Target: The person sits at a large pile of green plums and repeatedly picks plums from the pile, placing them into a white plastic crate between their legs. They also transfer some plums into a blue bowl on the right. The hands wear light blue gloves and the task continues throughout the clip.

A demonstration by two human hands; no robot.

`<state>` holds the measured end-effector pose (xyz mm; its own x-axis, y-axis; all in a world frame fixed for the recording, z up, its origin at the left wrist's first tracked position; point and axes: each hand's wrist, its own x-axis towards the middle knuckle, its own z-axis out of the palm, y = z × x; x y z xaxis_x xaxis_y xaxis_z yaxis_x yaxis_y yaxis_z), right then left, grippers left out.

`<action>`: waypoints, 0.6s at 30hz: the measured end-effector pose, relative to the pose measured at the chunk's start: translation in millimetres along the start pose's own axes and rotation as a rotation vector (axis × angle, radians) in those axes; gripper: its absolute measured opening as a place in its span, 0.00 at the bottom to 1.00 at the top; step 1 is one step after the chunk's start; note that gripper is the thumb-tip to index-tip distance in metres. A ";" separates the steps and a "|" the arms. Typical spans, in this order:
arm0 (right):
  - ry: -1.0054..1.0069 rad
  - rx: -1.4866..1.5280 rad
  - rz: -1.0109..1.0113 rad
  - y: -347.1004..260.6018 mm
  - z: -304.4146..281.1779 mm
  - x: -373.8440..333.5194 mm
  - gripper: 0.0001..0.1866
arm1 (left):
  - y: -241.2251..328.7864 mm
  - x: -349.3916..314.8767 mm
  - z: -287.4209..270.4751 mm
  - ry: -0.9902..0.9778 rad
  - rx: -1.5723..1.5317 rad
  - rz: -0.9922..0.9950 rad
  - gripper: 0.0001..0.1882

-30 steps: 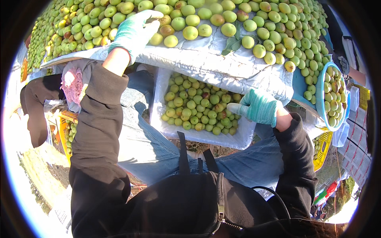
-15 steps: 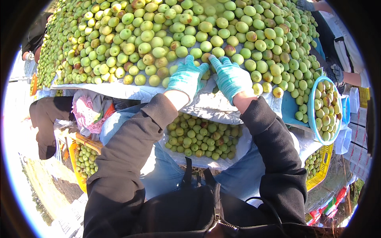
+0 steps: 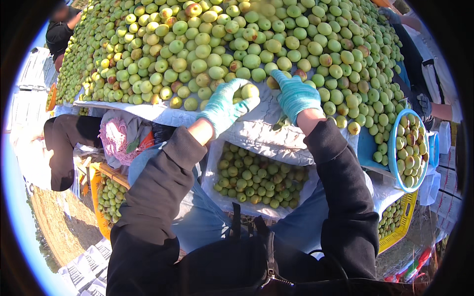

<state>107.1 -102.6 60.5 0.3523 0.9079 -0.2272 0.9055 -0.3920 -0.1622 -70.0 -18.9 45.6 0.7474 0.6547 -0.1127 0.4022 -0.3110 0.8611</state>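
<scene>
A broad heap of green jujube-like fruit, some with reddish-brown patches, covers the table before me. At its near edge my left hand, in a turquoise striped knit glove, holds a yellow-green jujube between thumb and fingers. To its right is my right hand, gloved alike. Its index finger is stretched out toward the heap, beside a brownish jujube that it seems to touch. The other fingers of this hand are partly hidden. Under both hands lies a pale quilted cloth that hangs over the table edge.
Between my knees stands a lined container of jujubes. A blue basket of browner fruit is at the right, above a yellow crate. An orange crate stands left, near a pink cloth. Other people are at both sides.
My left hand has drawn back a little from the heap and now holds a yellow-green jujube. My right hand has shifted slightly right, widening the gap between the hands. The whole view has shifted slightly.
</scene>
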 end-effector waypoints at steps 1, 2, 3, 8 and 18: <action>0.117 0.058 -0.052 6.6 -6.7 -8.7 0.25 | 3.3 -3.5 -7.3 -0.089 -0.174 -0.052 0.26; 0.180 0.142 -0.161 17.2 -15.5 -20.3 0.25 | 7.0 -11.5 -10.1 -0.100 -0.175 -0.119 0.28; 0.139 0.204 -0.256 29.2 -24.2 -36.6 0.24 | 10.0 -16.9 -13.4 -0.337 -0.324 -0.268 0.32; -0.335 0.410 -0.312 47.9 -11.8 -129.4 0.28 | 12.9 -58.8 31.3 -0.796 -0.069 -0.318 0.36; -0.668 0.024 -0.111 72.0 10.9 -159.5 0.24 | 4.9 -69.5 39.4 -0.112 0.286 0.228 0.18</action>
<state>113.5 -277.3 74.5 0.0289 0.6589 -0.7517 0.9195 -0.3124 -0.2385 -99.1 -93.1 38.1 0.8816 0.4721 -0.0010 0.3383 -0.6302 0.6988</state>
